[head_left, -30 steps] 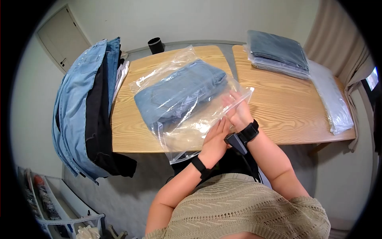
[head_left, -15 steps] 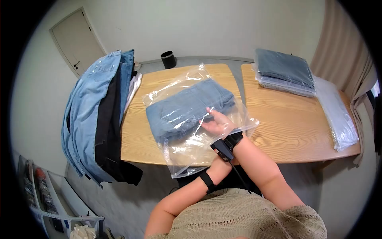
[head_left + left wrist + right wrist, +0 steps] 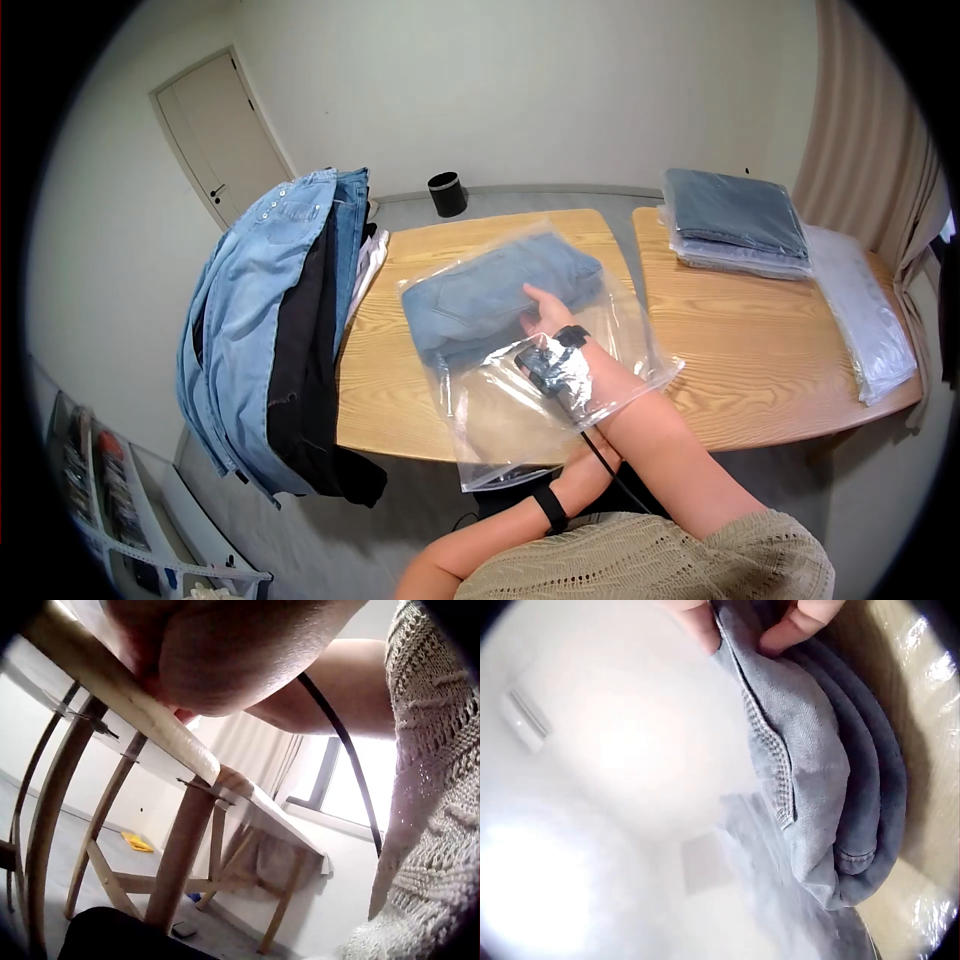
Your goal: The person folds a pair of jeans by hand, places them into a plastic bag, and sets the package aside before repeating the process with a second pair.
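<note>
Folded light-blue jeans (image 3: 485, 290) lie inside a clear plastic bag (image 3: 520, 415) on the left table, the bag's zip edge toward the person. My right hand (image 3: 546, 312) reaches inside the bag, its forearm crossing the opening. In the right wrist view, the thumb and fingers (image 3: 799, 626) pinch an edge of the jeans (image 3: 802, 742), where folded layers and a stitched seam show. My left hand (image 3: 587, 474) is at the table's front edge, beneath the right forearm; its fingers are mostly hidden, also in the left wrist view.
Loose jeans (image 3: 250, 300) and black trousers (image 3: 305, 370) hang over the left table's side. On the right table (image 3: 730, 350) are bagged folded garments (image 3: 740, 215) and a stack of clear bags (image 3: 860, 320). A black bin (image 3: 447, 195) stands behind; a cable trails from the right wrist.
My right hand has moved left from the bag's opening edge into the bag and now pinches the jeans. My left hand has drawn back beneath the right forearm. The head view has shifted upward.
</note>
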Tool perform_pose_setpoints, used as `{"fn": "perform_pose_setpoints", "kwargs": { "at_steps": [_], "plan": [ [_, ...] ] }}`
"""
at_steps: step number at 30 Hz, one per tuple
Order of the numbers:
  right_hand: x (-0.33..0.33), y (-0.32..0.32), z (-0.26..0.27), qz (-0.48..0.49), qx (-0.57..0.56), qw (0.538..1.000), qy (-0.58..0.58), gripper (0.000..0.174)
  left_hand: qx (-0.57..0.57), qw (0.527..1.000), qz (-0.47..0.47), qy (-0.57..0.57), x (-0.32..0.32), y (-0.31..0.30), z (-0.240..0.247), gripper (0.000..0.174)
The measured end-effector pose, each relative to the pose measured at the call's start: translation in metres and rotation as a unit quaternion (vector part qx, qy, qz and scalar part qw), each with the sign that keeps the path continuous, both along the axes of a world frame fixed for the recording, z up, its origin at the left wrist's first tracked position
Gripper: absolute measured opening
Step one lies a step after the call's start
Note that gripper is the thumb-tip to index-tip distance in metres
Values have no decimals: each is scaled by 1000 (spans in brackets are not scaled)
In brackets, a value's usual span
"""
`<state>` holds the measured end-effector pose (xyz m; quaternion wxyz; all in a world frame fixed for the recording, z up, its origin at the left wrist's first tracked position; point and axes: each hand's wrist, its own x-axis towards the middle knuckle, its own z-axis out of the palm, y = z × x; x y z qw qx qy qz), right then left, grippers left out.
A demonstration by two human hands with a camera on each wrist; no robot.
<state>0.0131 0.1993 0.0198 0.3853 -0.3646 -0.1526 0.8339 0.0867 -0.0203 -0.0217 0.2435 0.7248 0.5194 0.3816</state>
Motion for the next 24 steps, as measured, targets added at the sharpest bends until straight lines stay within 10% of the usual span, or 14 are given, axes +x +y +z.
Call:
{"fn": "perform_pose_setpoints", "kwargs": {
  "at_steps": [4,5,8,13,17,24],
  "plan": [
    [-7,18,-13,17,78,996,-30,41,184,963,-38,191,-8,6,-15,21],
    [-6,27,-20,17,96,995,-17,40,44,970,-60,231,-9,2,-1,28],
    [-11,48,-45,-77,172,970,-153,40,203,960,-60,185,-10,1,6,32],
    [16,33,-5,-254,30,967,7,62,108,973,-79,188,-8,-5,-4,35],
    [17,44,-18,-311,-12,950,-31,46,-6,969,-118,217,-12,-6,-3,35],
    [26,22,-25,-98,71,992,-29,26,111,979,-157,64,-38,-23,11,41]
  ]
}}
